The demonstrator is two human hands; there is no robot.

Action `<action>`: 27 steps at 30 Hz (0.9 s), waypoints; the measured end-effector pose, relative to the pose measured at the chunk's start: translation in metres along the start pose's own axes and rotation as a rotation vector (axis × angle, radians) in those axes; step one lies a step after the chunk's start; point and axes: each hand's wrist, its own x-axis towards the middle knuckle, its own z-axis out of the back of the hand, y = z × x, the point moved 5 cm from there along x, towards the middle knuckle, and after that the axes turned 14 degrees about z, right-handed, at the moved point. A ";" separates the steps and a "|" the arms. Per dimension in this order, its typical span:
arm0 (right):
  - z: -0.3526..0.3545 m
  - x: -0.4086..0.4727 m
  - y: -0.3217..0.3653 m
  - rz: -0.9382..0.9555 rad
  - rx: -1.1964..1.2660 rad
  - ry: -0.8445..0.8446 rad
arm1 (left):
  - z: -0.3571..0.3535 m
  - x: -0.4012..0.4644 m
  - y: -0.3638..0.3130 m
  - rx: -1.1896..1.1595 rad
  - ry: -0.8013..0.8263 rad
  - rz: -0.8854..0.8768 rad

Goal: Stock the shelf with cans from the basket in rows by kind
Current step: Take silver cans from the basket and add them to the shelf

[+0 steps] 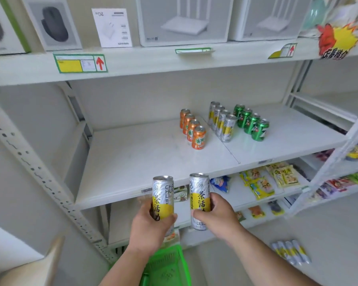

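Cans (163, 198) in both hands above green basket (167, 267).

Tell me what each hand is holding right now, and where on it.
Left hand holds one silver-and-yellow can around its lower half; right hand holds another around its middle.

Middle shelf (153, 162): three can rows running front to back, left row (192, 129), centre row (222, 120), right row (252, 122). Two held cans (181, 199) before shelf edge; basket (167, 267) below hands.
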 end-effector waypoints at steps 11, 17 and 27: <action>0.125 0.049 -0.038 0.046 0.060 -0.007 | -0.120 0.001 -0.070 -0.013 -0.007 -0.031; 0.210 0.086 -0.062 0.069 0.042 0.008 | -0.198 0.007 -0.113 -0.070 -0.058 -0.032; 0.305 0.136 -0.108 0.008 0.078 -0.089 | -0.288 0.034 -0.159 -0.133 -0.027 -0.015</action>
